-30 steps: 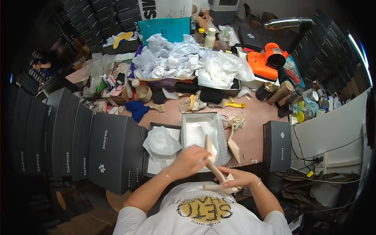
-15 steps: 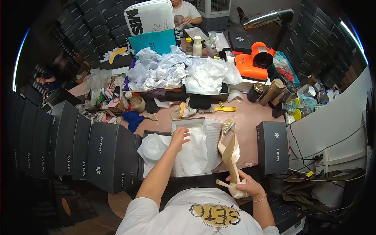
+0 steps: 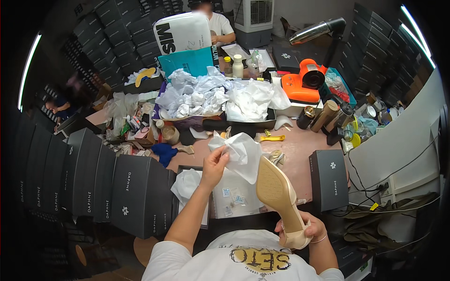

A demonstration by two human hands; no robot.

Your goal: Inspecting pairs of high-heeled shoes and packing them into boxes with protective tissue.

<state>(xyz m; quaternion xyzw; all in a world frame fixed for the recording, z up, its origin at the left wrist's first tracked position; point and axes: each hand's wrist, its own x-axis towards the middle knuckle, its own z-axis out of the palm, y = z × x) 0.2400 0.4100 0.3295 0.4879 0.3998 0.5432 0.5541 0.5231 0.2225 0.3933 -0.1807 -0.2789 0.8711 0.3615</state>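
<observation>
My left hand (image 3: 214, 166) pinches a sheet of white tissue paper (image 3: 241, 157), lifted above an open shoe box (image 3: 255, 211). Small blue-and-white packets (image 3: 239, 200) lie on the white bottom of that box. In my right hand (image 3: 316, 227) is a beige heeled shoe (image 3: 274, 185), gripped at its heel end. Its tan sole is turned up and its toe points away from me. Partly hidden beyond it, a second shoe (image 3: 277, 157) lies on the pink table. Another open box with crumpled tissue (image 3: 187, 185) stands left of the first.
Dark closed shoe boxes (image 3: 133, 194) stand in a row at the left, and one (image 3: 329, 180) at the right. Farther back are bins of crumpled paper (image 3: 192, 96), an orange machine (image 3: 302, 84) and bottles (image 3: 237, 67). Another person (image 3: 220, 28) sits behind.
My left hand has taken hold of the tissue and raised it, uncovering the packets in the box. My right hand has turned the shoe so its sole faces up.
</observation>
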